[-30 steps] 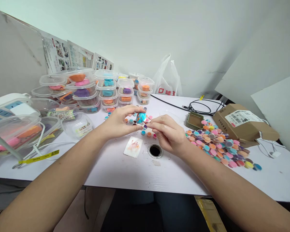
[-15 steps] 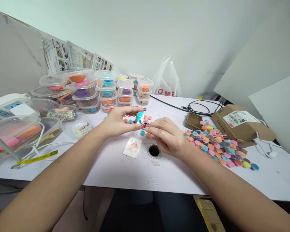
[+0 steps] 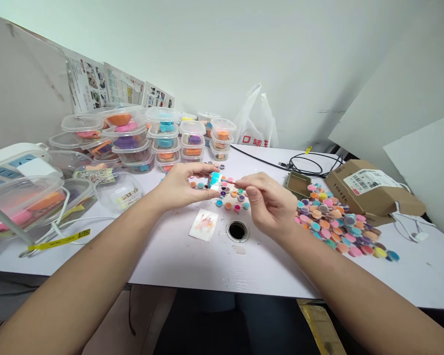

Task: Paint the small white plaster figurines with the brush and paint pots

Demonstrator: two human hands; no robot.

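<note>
Between the thumb and fingers of my left hand (image 3: 180,188) is a small rounded piece painted blue and white, with some orange (image 3: 214,181). My right hand (image 3: 271,204) is closed around a thin paintbrush (image 3: 234,183), whose tip end points left toward the painted piece. Whether the bristles touch the piece is too small to tell. Several little paint pots (image 3: 228,205) of different colours stand on the table beneath and between my hands. Nearer to me lies a white tissue (image 3: 203,225) with orange and pink stains.
Stacked clear plastic boxes (image 3: 165,143) with coloured pieces fill the back left. A heap of paint pots (image 3: 336,219) lies at right, by a cardboard box (image 3: 370,190) and a green tray (image 3: 298,185). A round cable hole (image 3: 237,230) opens in the white table (image 3: 177,264).
My right hand has drawn back to the right with the paintbrush, away from the painted piece. More paint pots show between the hands. My left hand has stayed nearly in place.
</note>
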